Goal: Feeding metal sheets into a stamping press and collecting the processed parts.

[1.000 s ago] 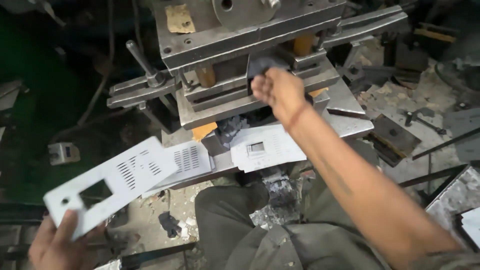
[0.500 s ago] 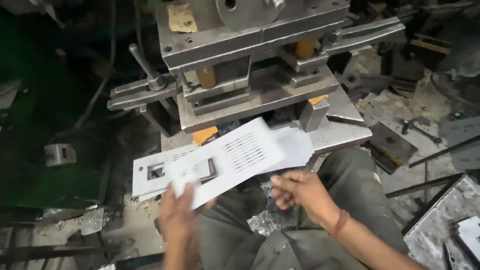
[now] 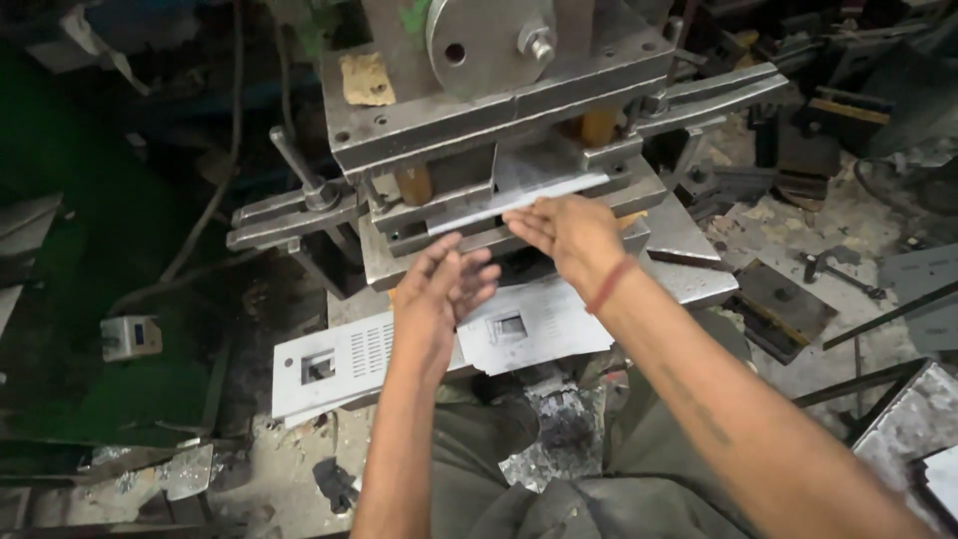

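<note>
A thin metal sheet (image 3: 519, 200) lies edge-on in the slot of the press die (image 3: 499, 160), between the upper and lower plates. The right hand (image 3: 569, 232) rests flat against the sheet's near edge, fingers straight and together, pushing more than gripping; it closes around nothing. The left hand (image 3: 444, 289) hovers just in front of the die, fingers spread and loose, empty, a little below the slot.

To do this well, the sheet should probably go in square, pressed evenly along its edge until it seats, with both hands drawn well out of the die before anything moves. Fingertips look close to the gap, which seems the main hazard.

In front of the die lie punched panels (image 3: 344, 361), pale grey rectangles with a square window and rows of slots. On top of the die, at its left end, sits a torn tan scrap of card (image 3: 366, 79). Far left of the die, a small pale box (image 3: 130, 336) sits in the dark.
</note>
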